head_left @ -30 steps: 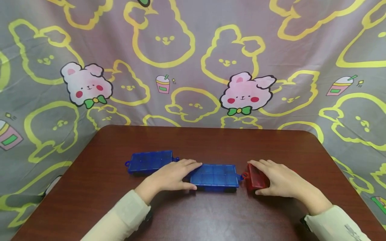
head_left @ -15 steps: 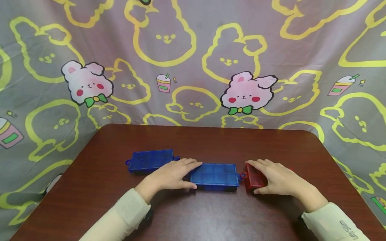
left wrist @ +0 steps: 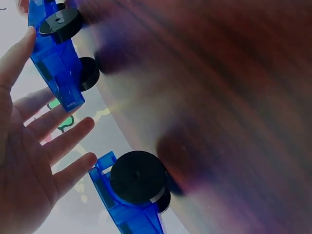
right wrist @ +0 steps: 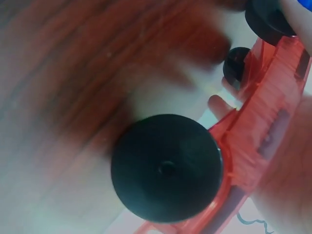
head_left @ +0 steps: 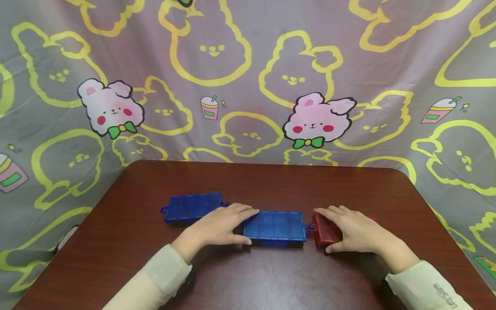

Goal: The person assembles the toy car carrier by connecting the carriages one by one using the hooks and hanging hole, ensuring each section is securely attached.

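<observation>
Red toy wagon (head_left: 324, 230), gripped under the curled right hand (head_left: 358, 234), is closing on the middle blue wagon (head_left: 275, 227) that the flat, spread left hand (head_left: 218, 226) is steadying on the bench (head_left: 255, 185), nearly coupling them.

The only lettering stands on the cream right sleeve (head_left: 430, 287), near the cuff at the lower right: a short dark printed word, upside down from the head view and too small to make out. Nothing else in the views carries readable text, numbers or brands.
</observation>
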`<action>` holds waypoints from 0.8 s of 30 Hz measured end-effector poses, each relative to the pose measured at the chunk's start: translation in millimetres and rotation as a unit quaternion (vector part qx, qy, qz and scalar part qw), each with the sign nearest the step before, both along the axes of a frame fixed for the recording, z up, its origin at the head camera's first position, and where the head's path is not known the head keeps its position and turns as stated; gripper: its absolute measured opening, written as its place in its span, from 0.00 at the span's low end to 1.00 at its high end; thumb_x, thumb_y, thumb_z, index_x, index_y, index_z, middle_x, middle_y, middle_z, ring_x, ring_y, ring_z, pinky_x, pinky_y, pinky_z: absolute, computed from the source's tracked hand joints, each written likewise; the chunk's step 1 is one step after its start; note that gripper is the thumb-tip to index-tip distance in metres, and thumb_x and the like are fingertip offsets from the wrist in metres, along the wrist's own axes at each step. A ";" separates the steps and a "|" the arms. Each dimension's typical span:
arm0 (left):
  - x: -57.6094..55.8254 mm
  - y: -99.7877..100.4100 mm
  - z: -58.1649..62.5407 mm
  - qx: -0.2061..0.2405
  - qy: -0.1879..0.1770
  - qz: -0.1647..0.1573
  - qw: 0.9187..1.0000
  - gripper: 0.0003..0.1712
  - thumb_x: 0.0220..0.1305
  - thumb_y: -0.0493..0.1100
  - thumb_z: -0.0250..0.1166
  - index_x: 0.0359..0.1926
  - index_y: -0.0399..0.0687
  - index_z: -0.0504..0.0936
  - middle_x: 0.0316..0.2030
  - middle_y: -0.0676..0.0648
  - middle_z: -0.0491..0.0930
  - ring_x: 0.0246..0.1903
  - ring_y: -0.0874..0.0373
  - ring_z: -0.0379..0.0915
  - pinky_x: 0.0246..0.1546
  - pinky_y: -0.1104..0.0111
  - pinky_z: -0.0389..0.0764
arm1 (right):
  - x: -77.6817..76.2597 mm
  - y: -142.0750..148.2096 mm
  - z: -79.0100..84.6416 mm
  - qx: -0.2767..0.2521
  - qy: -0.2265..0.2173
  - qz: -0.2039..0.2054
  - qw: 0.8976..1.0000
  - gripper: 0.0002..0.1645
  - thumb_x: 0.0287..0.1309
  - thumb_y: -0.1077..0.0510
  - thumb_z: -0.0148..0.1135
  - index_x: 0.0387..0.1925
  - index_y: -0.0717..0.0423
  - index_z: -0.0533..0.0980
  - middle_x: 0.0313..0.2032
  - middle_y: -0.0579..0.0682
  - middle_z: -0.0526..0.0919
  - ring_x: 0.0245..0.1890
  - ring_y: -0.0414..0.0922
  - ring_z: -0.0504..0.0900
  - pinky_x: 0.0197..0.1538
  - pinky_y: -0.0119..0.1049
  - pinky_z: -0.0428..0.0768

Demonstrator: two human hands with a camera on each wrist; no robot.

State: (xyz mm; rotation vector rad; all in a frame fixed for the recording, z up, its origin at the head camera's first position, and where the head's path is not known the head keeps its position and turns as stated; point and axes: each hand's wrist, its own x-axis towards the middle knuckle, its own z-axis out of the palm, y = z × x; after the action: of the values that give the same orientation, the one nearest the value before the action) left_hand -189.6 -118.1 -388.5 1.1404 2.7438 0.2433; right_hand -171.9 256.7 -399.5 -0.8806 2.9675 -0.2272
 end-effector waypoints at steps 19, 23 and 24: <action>10.5 -48.2 18.3 0.047 0.018 0.057 0.997 0.45 0.62 0.64 0.65 0.75 0.52 0.63 0.71 0.45 0.66 0.72 0.45 0.59 0.64 0.43 0.70 | -10.1 -45.0 17.4 -0.061 -0.043 0.024 0.997 0.63 0.37 0.26 0.74 0.74 0.41 0.61 0.67 0.52 0.72 0.65 0.56 0.71 0.59 0.61 0.76; 7.5 -61.8 21.2 0.046 0.034 0.077 0.995 0.45 0.62 0.63 0.66 0.74 0.51 0.64 0.71 0.44 0.67 0.72 0.44 0.60 0.64 0.44 0.70 | -15.3 -62.0 20.3 -0.062 -0.050 0.031 0.996 0.63 0.38 0.28 0.75 0.75 0.39 0.60 0.68 0.51 0.71 0.65 0.55 0.71 0.60 0.60 0.76; 6.3 -65.2 21.9 0.046 0.037 0.082 0.995 0.45 0.62 0.62 0.67 0.74 0.51 0.64 0.71 0.43 0.67 0.71 0.44 0.61 0.64 0.44 0.70 | -16.4 -66.3 20.8 -0.062 -0.053 0.032 0.996 0.63 0.38 0.28 0.75 0.75 0.39 0.60 0.68 0.51 0.71 0.66 0.54 0.70 0.61 0.60 0.75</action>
State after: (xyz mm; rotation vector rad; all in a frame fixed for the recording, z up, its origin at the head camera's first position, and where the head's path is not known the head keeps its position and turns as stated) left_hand -183.3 -183.2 -366.6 0.9631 2.9232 0.3590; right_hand -188.3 190.4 -378.6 -0.9427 2.8480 -0.4462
